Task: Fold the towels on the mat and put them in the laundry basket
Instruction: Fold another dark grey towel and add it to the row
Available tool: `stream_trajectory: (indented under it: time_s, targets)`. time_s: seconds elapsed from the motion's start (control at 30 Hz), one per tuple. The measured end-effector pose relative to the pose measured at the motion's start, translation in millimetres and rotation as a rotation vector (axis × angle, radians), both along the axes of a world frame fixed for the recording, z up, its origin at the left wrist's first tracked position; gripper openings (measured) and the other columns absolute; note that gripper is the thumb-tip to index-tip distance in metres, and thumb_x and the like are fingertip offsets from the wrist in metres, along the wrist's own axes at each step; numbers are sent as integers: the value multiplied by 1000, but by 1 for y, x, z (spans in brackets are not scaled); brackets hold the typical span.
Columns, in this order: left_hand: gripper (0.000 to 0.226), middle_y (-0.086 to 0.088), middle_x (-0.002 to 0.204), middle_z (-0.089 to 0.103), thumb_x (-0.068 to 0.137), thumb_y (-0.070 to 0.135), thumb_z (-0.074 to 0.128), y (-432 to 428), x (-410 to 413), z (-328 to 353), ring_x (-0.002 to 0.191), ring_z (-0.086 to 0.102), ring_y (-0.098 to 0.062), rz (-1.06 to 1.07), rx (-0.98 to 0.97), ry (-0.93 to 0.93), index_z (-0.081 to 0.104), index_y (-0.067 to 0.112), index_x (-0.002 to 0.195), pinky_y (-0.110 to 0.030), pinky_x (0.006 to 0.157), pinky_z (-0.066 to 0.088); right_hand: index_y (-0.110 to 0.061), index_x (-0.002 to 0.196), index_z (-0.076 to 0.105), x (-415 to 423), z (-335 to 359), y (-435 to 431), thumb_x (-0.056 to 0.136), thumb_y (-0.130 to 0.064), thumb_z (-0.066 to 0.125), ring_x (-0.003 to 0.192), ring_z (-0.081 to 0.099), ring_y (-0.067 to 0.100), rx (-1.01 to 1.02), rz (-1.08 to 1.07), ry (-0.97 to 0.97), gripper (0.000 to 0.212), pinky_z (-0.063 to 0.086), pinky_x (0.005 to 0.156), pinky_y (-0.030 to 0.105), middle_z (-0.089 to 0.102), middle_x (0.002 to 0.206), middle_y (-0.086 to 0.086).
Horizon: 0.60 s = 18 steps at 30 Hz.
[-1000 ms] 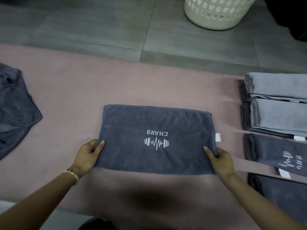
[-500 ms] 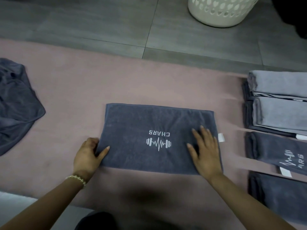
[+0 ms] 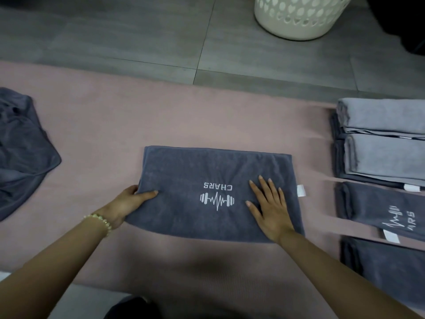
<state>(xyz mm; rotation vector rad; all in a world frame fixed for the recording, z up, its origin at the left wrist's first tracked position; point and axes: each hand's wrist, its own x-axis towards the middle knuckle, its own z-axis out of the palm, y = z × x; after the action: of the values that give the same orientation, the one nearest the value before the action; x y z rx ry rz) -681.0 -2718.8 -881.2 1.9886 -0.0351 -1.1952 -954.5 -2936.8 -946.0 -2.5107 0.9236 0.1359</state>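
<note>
your left hand [image 3: 128,203] pinches the left end of the towel [image 3: 207,171], lying midway along the mat [image 3: 115,125] near its front edge. carry that end across squarely; your right hand [image 3: 270,209], flat with fingers spread, should pin the right end.

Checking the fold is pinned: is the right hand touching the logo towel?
Touching: the head view shows the right hand lying flat, fingers spread, on the logo towel.

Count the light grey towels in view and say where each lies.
2. Both lie folded at the right edge of the mat: the far light grey towel and the near light grey towel beside it. Others may lie beyond the frame.
</note>
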Motion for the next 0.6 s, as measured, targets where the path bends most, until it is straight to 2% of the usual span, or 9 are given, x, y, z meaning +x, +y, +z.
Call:
stream_trajectory:
  time_s: [0.07, 0.13, 0.23, 0.3, 0.33, 0.4, 0.5, 0.57, 0.6]
  targets:
    - [58, -3, 119, 64, 78, 26, 73, -13, -2, 17, 98, 64, -16, -82, -108, 37, 49, 18, 130, -26, 76, 51, -33, 147, 23, 3, 6, -1, 88, -70, 13, 144, -5, 5, 74, -69, -85, 71, -7, 119, 31, 4, 154, -18]
    - [59, 7, 126, 59, 85, 20, 68, -32, -17, 39, 105, 59, -4, -170, -215, 2, 41, 27, 136, -19, 82, 48, -24, 135, 47, 6, 17, -2, 97, -48, 38, 139, 25, 11, 168, -217, -251, 46, 14, 119, 32, 34, 146, -12]
    - [57, 13, 128, 58, 89, 13, 59, -64, -57, 67, 112, 57, -2, -277, -425, 40, 37, 32, 138, -18, 96, 46, -17, 107, 63, 18, 34, -3, 98, -34, 44, 100, 59, 10, 513, -506, -497, 28, 45, 96, 33, 63, 109, -7]
    - [54, 12, 114, 63, 86, 26, 60, -80, -80, 80, 103, 61, -7, -375, -483, 172, 39, 40, 133, -17, 85, 51, -11, 99, 65, 26, 40, -11, 99, -45, 34, 79, 64, 16, 919, -748, -552, 46, 51, 72, 30, 68, 93, 6]
    - [50, 8, 101, 64, 85, 31, 57, -88, -89, 84, 93, 62, -12, -401, -496, 228, 42, 41, 131, -19, 76, 55, -8, 102, 65, 28, 43, -15, 97, -53, 29, 74, 64, 19, 1097, -842, -547, 58, 51, 65, 29, 69, 94, 14]
    - [37, 0, 87, 60, 91, 27, 51, -99, -96, 78, 80, 60, -16, -381, -503, 151, 50, 32, 128, -22, 68, 54, -4, 114, 64, 27, 46, -23, 92, -65, 25, 81, 64, 22, 1277, -951, -550, 76, 51, 69, 29, 67, 107, 22]
    - [30, 2, 113, 57, 97, 24, 47, -103, -91, 39, 104, 55, -12, -450, -399, -347, 48, 28, 127, -21, 91, 41, -15, 113, 67, 30, 48, -24, 90, -66, 35, 99, 63, 17, 1214, -931, -570, 65, 50, 86, 33, 70, 106, 4]
    - [52, 2, 139, 45, 96, 49, 37, -102, -90, 16, 130, 40, -12, -697, -282, -606, 40, 22, 140, -18, 109, 23, -15, 109, 67, 36, 45, -19, 87, -55, 55, 100, 63, 17, 975, -840, -511, 48, 50, 90, 34, 70, 103, -1]
    - [70, 2, 148, 36, 91, 63, 24, -103, -92, 8, 137, 30, -13, -815, -227, -689, 32, 20, 145, -17, 112, 14, -12, 104, 66, 38, 40, -17, 87, -45, 61, 97, 64, 17, 815, -798, -499, 37, 50, 87, 32, 69, 97, -1]
